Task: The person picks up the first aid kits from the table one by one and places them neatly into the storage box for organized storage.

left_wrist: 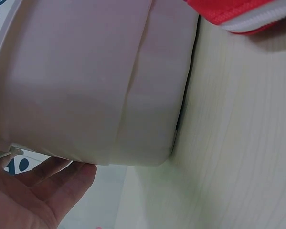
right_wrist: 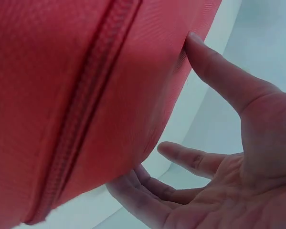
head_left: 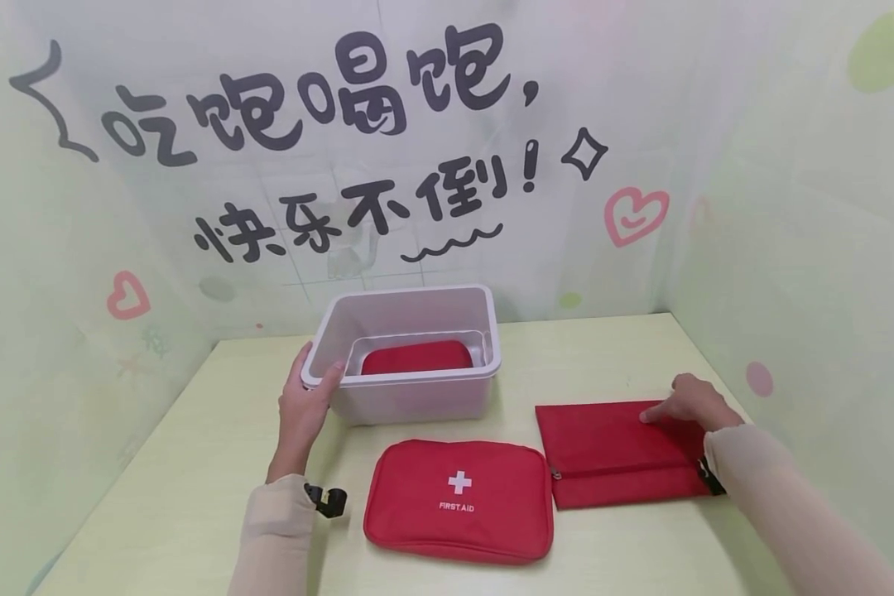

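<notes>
So the white plastic bin (head_left: 410, 356) is the landmark: left hand (head_left: 305, 406) grips its near-left rim corner, thumb over the edge. Right of the bin, well apart, the flat red pouch (head_left: 618, 455) lies with its zipper running left-right; right hand (head_left: 689, 401) pinches its far right edge. First-aid bag (head_left: 458, 501) sits just in front of the bin; open table (head_left: 194, 463) to the left.
</notes>
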`<state>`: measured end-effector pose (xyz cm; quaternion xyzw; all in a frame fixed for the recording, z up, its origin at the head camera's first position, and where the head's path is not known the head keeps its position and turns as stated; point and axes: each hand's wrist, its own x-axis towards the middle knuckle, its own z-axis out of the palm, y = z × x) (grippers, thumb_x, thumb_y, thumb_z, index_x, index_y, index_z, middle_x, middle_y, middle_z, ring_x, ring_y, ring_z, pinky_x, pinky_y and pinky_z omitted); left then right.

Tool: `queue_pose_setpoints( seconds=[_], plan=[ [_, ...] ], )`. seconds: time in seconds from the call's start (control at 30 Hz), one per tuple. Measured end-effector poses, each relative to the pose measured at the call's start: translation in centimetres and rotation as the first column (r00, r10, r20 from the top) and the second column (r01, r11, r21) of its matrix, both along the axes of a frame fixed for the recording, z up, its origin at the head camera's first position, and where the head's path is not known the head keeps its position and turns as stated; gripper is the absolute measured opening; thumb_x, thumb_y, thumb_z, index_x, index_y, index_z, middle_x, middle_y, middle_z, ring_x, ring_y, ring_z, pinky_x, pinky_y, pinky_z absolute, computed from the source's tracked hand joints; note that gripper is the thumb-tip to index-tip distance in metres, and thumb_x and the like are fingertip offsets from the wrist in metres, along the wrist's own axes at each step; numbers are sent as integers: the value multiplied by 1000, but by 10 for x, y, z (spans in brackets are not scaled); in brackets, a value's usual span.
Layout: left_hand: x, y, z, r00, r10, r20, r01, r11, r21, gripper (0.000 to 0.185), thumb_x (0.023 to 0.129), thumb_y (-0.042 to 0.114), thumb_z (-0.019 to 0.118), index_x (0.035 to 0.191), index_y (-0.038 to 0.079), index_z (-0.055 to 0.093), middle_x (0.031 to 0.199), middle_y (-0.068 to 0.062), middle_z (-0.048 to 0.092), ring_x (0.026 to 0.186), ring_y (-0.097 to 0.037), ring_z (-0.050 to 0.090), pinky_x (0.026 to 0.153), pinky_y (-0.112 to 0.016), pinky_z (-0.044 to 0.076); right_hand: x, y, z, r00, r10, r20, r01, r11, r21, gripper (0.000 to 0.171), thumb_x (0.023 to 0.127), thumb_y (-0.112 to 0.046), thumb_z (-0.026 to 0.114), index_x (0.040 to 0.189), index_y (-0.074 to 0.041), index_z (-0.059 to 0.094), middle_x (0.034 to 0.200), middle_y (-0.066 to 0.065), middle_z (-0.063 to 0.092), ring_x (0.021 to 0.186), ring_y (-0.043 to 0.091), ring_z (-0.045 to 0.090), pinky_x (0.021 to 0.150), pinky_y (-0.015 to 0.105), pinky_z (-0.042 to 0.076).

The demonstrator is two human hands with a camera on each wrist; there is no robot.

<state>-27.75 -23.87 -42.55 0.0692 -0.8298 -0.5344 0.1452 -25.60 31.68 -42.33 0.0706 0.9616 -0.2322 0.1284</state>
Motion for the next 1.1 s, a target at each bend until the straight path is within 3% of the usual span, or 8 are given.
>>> queue_pose_setpoints(
  seconds=[0.2,0.37,0.67,0.83,1.1],
  plan=[
    [-2,1,-2,1000,-4,1,4,1000,14,79,92,55,62,158,29,27,148,-16,44,129,-35,44,102,-58,43,1,2,-2,1000,4,17,-4,1000,18,86,80,-39,79,124,24,40,115,38,50,105,51,50,89,59,45],
    [-1,0,-2,1000,3,-5,-3,1000,8,79,92,55,62,158,29,27,147,-16,45,128,-35,44,102,-57,43,1,6,-5,1000,10,-23,-10,1000,11,90,79,-41,79,129,22,39,121,38,49,109,53,49,90,62,42],
    [-1,1,3,1000,-10,-10,10,1000,13,78,92,54,62,158,30,28,147,-16,45,127,-34,45,102,-56,43,5,21,-17,995,8,-102,-24,988,-153,67,84,-26,76,122,20,45,111,35,52,98,44,51,82,50,49],
    [-1,2,4,1000,-5,-21,6,1000,19,77,93,53,63,158,30,28,146,-17,46,127,-33,45,102,-55,42,5,26,-21,990,-25,-136,-6,975,-221,64,87,-24,74,126,19,47,118,38,48,101,45,48,84,50,48],
    [0,1,2,1000,-1,0,1,1000,9,77,93,53,61,158,30,27,146,-17,46,124,-33,47,94,-49,48,8,31,-25,998,-13,-68,-13,931,-365,60,95,-18,64,139,16,40,129,40,43,110,47,48,91,51,49]
  ],
)
